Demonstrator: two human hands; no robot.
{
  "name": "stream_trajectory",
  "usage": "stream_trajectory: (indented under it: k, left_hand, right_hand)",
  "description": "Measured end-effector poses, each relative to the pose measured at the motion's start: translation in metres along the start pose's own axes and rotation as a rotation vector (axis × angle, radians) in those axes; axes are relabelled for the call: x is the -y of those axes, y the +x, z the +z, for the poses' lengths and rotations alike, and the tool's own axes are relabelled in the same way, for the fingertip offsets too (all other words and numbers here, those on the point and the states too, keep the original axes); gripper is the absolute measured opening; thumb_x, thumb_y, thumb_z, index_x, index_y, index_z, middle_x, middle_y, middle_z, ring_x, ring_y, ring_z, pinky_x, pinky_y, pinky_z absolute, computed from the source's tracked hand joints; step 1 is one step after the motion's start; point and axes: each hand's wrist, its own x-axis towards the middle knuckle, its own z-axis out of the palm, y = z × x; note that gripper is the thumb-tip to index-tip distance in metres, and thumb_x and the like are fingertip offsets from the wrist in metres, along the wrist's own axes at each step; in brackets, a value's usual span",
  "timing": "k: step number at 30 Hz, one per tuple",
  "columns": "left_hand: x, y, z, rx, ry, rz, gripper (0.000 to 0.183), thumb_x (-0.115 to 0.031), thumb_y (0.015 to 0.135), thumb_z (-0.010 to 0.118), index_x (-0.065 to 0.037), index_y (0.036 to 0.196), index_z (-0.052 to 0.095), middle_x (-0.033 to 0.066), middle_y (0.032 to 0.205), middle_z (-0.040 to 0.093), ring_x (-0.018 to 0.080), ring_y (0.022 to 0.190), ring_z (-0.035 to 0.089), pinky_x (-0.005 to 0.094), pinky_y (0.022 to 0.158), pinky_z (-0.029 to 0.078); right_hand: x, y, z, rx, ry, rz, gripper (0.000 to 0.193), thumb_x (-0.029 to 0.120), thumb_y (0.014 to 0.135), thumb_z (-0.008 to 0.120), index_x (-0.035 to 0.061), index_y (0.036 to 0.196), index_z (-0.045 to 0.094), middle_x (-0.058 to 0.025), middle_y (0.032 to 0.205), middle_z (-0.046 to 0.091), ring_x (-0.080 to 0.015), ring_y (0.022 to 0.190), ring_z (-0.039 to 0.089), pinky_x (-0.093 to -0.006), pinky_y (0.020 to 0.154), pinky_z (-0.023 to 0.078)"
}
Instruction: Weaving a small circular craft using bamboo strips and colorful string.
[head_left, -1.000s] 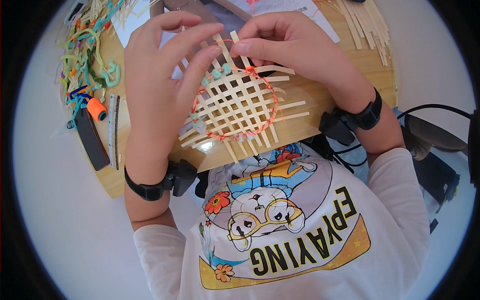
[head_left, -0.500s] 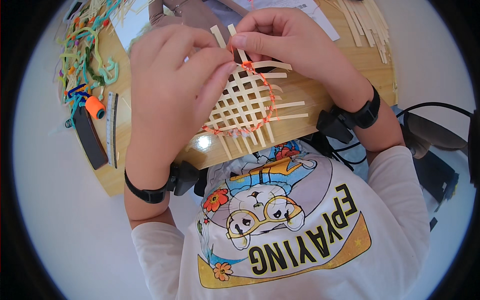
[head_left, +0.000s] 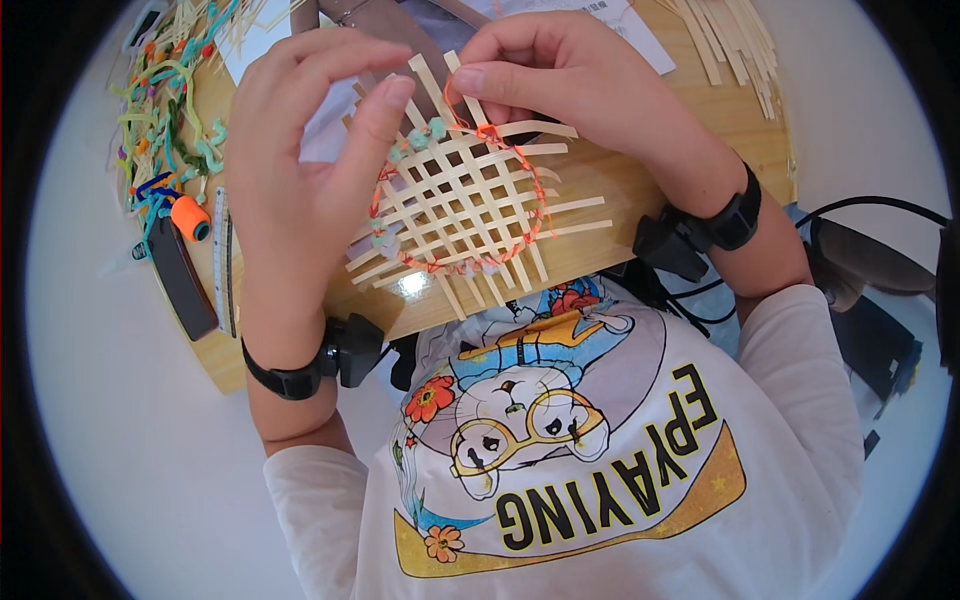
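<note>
A round lattice of pale woven strips (head_left: 460,195) lies at the table's near edge, its strip ends sticking out all around. Orange cord (head_left: 543,188) is wound along its rim, with mint-green bits (head_left: 416,140) at the far left of that rim. My right hand (head_left: 545,75) pinches the loose end of the orange cord at the far edge, against an upright strip end. Over the lattice's left side, my left hand (head_left: 305,130) is open, thumb and fingers apart, holding nothing visible.
Tangled coloured pipe cleaners and yarn (head_left: 170,110) cover the table's left side. Nearby are an orange spool (head_left: 190,218), a dark case (head_left: 180,280) and a ruler (head_left: 222,265). Loose pale strips (head_left: 735,50) lie at the far right, and white paper (head_left: 640,40) behind my right hand.
My left hand has let go near the rim, opened and drawn back to the left, uncovering the mint-green bits. My right hand keeps its pinch, shifted slightly left.
</note>
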Motion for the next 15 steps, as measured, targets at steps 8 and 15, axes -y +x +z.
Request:
stream_trajectory:
  k: [8,15]
  left_hand:
    - [0.0,-0.001,0.008,0.175,-0.149,-0.136,0.023,-0.016,0.083,0.078,-0.006,0.104,0.073,0.0076,0.101,0.071,0.0261,0.098,0.065,0.0355,0.088,0.05]
    - [-0.002,0.001,0.011,0.172,-0.103,-0.093,0.023,-0.018,0.083,0.08,-0.006,0.1,0.073,0.0065,0.098,0.07,0.0246,0.092,0.064,0.0354,0.083,0.05]
  right_hand:
    - [-0.001,0.0,0.001,0.016,-0.028,-0.035,0.025,0.026,0.097,0.069,0.0017,0.099,0.076,0.0012,0.074,0.065,-0.0038,0.068,0.058,-0.02,0.061,0.046]
    - [0.01,-0.004,0.003,0.07,0.155,0.083,0.016,0.013,0.102,0.062,0.0003,0.098,0.071,0.0034,0.079,0.066,-0.0011,0.07,0.054,-0.0174,0.062,0.043]
